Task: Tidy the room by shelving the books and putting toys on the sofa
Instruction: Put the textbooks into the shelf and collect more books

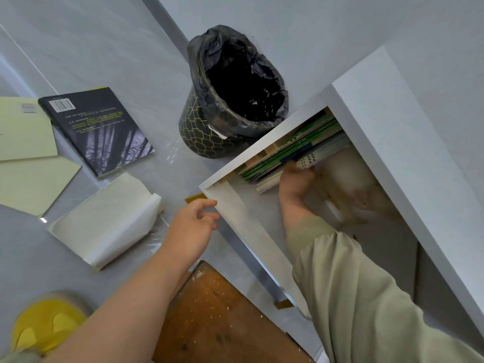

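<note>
Room in a home, lived in. Pale glossy floor tiles [91, 48] run under me to a plain white wall [314, 27]. A white shelf unit [392, 142] holds thin books [293, 150], mostly green-spined. Beside it stands a small patterned waste bin [204, 132] with a black liner. A dark paperback [97, 129] and a white book [104, 221] lie loose on the floor. Yellow blur [44, 326] at lower left, probably a house slipper.

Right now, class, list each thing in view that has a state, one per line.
left hand, open, beside the shelf edge.
right hand, inside the shelf at the shelved books; grip unclear.
shelved books, packed side by side.
dark book, closed, lying back cover up.
white book, closed, lying flat.
bin, upright, lined with a black bag.
</note>
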The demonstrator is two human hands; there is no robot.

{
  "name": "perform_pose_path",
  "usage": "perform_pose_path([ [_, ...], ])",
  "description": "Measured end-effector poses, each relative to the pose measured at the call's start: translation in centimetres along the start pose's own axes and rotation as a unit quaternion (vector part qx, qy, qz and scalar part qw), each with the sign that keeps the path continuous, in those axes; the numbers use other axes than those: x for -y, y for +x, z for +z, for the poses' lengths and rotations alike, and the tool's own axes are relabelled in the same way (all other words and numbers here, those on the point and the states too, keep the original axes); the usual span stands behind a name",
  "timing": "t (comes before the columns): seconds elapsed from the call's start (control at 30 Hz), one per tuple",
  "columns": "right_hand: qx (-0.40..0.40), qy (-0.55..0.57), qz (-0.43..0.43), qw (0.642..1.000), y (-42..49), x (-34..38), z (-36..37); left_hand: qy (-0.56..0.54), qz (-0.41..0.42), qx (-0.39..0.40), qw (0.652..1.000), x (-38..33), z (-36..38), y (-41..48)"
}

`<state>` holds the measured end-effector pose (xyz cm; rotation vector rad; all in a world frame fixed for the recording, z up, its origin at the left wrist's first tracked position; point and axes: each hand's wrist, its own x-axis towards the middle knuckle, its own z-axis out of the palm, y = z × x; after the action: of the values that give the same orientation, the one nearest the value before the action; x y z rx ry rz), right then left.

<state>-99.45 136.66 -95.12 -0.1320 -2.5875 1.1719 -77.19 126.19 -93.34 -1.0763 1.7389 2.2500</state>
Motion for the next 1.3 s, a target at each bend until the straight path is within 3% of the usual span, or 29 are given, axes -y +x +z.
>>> perform_pose_path([
  [0.23,0.052,-0.022,-0.039,0.998,1.6,-1.8,0.8,0.016,-0.001,0.005,1.000,-0.2,0.8,0.1],
  [0.43,0.312,-0.029,-0.026,0.949,1.9,-4.7,-1.2,0.020,-0.002,0.016,1.000,-0.5,1.1,0.1],
  [0.57,0.379,-0.082,0.057,0.920,2.4,-5.2,0.4,0.024,-0.008,0.014,1.000,-0.2,1.3,0.0],
  [0.9,0.238,-0.044,0.051,0.969,-0.2,-5.3,2.9,-0.009,-0.006,-0.018,1.000,-0.4,1.2,0.8],
  [1.03,0.179,-0.021,0.102,0.978,-1.8,-4.8,3.7,-0.005,-0.014,-0.014,1.000,-0.1,1.5,0.6],
  [1.1,0.180,-0.043,0.121,0.975,-2.4,-4.4,3.7,-0.013,-0.021,-0.016,1.000,-0.1,1.1,0.7],
  [1.3,0.253,-0.182,0.047,0.949,-1.1,-5.0,2.1,-0.022,-0.036,-0.021,0.999,0.0,0.4,0.6],
])
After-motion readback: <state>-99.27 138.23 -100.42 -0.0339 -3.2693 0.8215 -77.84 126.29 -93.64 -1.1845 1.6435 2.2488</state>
